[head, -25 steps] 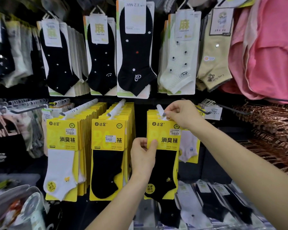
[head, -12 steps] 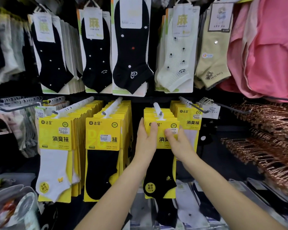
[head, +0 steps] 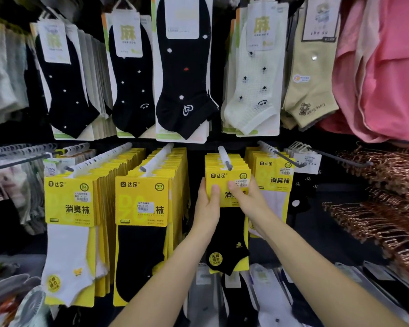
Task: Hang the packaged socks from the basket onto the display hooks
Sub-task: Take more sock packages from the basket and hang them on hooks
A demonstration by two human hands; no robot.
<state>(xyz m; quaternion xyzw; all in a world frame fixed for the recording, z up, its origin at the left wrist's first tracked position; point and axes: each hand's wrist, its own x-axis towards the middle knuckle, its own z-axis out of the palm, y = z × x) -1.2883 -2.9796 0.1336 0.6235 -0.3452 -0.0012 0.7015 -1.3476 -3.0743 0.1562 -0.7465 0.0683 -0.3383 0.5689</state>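
Note:
A yellow-carded pack of black socks (head: 227, 234) hangs at the front of a short stack on a white display hook (head: 224, 158), right of the middle. My left hand (head: 207, 206) grips the card's left edge, thumb on its front. My right hand (head: 249, 200) holds the card's right edge, its thumb laid across the printed face. Similar stacks hang on neighbouring hooks: white socks (head: 69, 244) at the left, black socks (head: 141, 244) beside them, and white ones (head: 275, 182) just right of my hands. The basket cannot be made out.
Dotted black, cream and beige socks (head: 183, 74) fill the upper row. Pink garments (head: 385, 74) hang at the top right and copper hangers (head: 387, 208) jut out at the right. A bare hook (head: 335, 158) sticks out beside them. Loose sock packs (head: 265, 296) lie on the shelf below.
My right hand came down from the hook's tip to the card's right edge. My left hand slid up to the card's left edge. The pack now sits further back on the hook.

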